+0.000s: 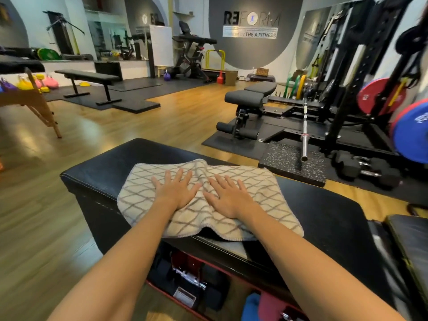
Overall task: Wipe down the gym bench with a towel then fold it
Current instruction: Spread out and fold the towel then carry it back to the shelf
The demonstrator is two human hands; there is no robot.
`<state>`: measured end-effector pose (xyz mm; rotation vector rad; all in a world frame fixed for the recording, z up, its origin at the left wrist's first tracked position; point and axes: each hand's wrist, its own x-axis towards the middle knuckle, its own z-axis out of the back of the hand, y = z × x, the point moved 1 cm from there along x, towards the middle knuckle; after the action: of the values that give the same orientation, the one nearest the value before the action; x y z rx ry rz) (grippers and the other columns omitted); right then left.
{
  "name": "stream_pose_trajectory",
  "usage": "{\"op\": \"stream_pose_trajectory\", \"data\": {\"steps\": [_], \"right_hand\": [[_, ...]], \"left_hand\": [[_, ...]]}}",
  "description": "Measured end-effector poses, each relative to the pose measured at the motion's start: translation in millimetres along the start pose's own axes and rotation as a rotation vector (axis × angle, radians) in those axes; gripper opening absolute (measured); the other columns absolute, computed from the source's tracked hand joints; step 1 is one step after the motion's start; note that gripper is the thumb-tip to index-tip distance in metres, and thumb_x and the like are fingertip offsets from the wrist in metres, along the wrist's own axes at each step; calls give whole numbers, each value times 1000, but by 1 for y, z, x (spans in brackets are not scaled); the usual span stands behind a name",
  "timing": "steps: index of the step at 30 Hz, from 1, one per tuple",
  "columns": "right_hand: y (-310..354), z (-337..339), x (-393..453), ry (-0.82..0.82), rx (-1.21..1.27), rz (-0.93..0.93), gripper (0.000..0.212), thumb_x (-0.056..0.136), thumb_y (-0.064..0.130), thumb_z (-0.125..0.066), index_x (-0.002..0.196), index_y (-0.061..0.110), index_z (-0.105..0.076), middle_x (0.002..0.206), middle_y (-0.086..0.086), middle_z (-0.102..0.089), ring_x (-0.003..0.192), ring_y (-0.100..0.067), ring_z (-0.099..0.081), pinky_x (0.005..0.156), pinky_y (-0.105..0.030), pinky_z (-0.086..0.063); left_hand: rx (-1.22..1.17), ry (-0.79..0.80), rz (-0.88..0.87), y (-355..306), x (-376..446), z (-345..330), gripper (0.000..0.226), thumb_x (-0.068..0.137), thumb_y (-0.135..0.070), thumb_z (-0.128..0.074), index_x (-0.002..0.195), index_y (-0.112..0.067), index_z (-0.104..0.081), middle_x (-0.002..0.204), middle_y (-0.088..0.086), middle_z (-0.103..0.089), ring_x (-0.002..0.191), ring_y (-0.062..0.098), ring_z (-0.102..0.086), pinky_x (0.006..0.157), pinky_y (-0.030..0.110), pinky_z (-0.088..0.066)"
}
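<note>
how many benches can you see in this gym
3, perhaps more hidden. The black bench lies under the towel and both hands, left and right. A flat bench stands far left; an adjustable bench sits by the rack.

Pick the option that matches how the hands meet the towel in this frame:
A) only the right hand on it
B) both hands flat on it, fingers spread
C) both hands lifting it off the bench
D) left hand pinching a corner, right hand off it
B: the left hand and right hand both lie palm-down with straight fingers on the towel, which is spread over the black bench.
</note>
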<state>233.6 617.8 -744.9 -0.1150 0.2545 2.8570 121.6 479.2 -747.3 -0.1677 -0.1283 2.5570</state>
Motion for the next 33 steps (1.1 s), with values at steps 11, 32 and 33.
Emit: {"op": "stream_pose_trajectory", "data": {"steps": [11, 32, 33], "right_hand": [[-60, 4, -90, -6, 16, -98, 73, 97, 70, -14, 159, 34, -3, 167, 9, 5, 153, -16, 9, 122, -47, 8], [-71, 7, -9, -59, -25, -128, 77, 94, 73, -12, 159, 31, -8, 167, 7, 1, 154, -23, 2, 121, -54, 2], [-71, 7, -8, -64, -25, -133, 76, 95, 72, -12, 159, 32, -8, 167, 7, 0, 154, -23, 2, 121, -54, 1]], "left_hand": [[34, 20, -131, -74, -48, -14, 74, 88, -75, -5, 153, -39, 1, 162, -7, 8, 148, 35, 10, 109, 70, 5], [58, 15, -154, -70, 30, -10, 71, 90, -73, -9, 153, -41, -3, 162, -9, 6, 148, 33, 6, 108, 72, 2], [54, 19, -163, -70, 33, -8, 72, 89, -74, -9, 152, -41, -3, 162, -9, 6, 148, 33, 6, 108, 72, 2]]}}
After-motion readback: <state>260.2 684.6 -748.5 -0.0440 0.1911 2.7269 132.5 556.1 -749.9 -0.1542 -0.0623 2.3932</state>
